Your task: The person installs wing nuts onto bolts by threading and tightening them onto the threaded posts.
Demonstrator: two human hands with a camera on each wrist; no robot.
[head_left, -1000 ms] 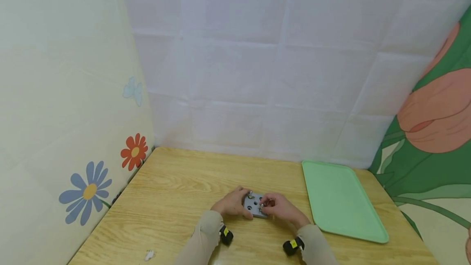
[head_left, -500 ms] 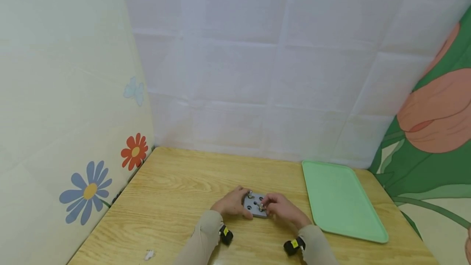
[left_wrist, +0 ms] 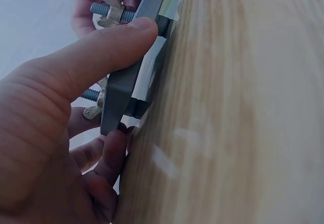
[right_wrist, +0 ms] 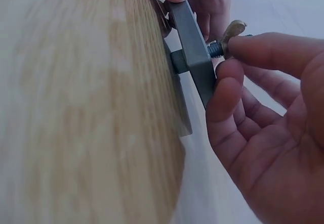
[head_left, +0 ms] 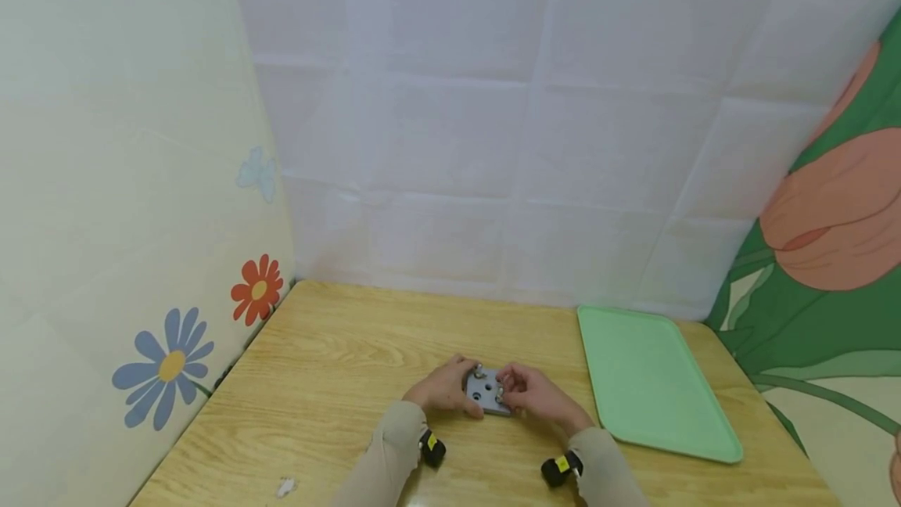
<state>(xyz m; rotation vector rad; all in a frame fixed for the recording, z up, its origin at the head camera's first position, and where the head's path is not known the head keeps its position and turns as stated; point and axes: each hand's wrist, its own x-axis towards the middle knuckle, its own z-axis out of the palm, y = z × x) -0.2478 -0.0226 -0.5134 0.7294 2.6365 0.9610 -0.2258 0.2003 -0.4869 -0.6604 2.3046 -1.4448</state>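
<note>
A grey metal plate point(head_left: 484, 400) with holes lies just above the tabletop, its edge seen in both wrist views. My left hand point(head_left: 445, 388) grips its left side, thumb point(left_wrist: 136, 32) along the near edge and fingers beyond. Two bolts pass through the plate, each bearing a wing nut. My right hand point(head_left: 538, 399) pinches the right-hand wing nut point(right_wrist: 234, 30) on its threaded bolt point(right_wrist: 215, 49), with other fingers by the plate's edge. The second wing nut point(left_wrist: 95, 105) stands near my left fingers, on another bolt point(left_wrist: 90, 94). Bolt heads point(right_wrist: 178, 61) show beneath the plate.
A light green tray point(head_left: 655, 382) lies on the right of the wooden table point(head_left: 366, 335). A small white scrap point(head_left: 285, 487) is at the front left. A white sheet hangs behind, with patterned cloths at both sides.
My right fingers have shifted slightly around the right-hand wing nut, moving a little up and back over it. My left hand and the plate stay in place.
</note>
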